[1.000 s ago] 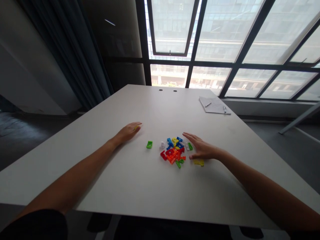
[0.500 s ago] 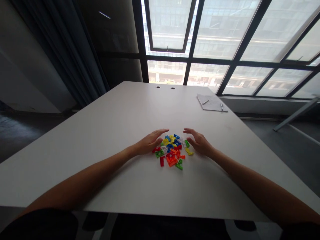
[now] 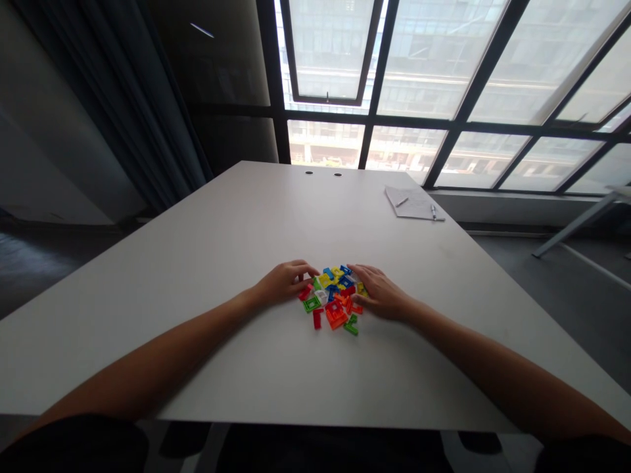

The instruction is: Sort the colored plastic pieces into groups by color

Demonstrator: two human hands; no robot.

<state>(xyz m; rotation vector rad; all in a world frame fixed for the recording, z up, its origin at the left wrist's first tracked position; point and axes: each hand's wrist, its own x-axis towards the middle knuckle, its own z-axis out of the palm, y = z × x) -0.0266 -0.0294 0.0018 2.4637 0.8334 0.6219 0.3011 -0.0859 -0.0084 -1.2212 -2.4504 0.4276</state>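
A loose pile of small coloured plastic pieces lies on the white table [image 3: 236, 243]. My left hand [image 3: 283, 282] is at the pile's left edge, fingers curved and thumb apart, close to a red piece [image 3: 305, 292]. Over the right edge, my right hand [image 3: 382, 293] lies spread with its fingers stretched out, partly covering yellow and white pieces. Between the hands are blue pieces [image 3: 333, 290] and a white one [image 3: 321, 297]. Nearer to me lie an orange piece [image 3: 337, 321], a green square piece [image 3: 311, 304], a red piece [image 3: 317, 320] and a green piece [image 3: 351, 326].
Paper sheets [image 3: 417, 205] with a pen [image 3: 402, 202] and another pen [image 3: 434, 211] on them lie at the table's far right. Two dark round cable holes are near the far edge. Behind stand large windows [image 3: 414, 72] and a dark curtain [image 3: 123, 98].
My right hand has moved left and down onto the pile's right side, covering some pieces. My left hand's fingers have curled in and drawn slightly left. The view has shifted slightly.
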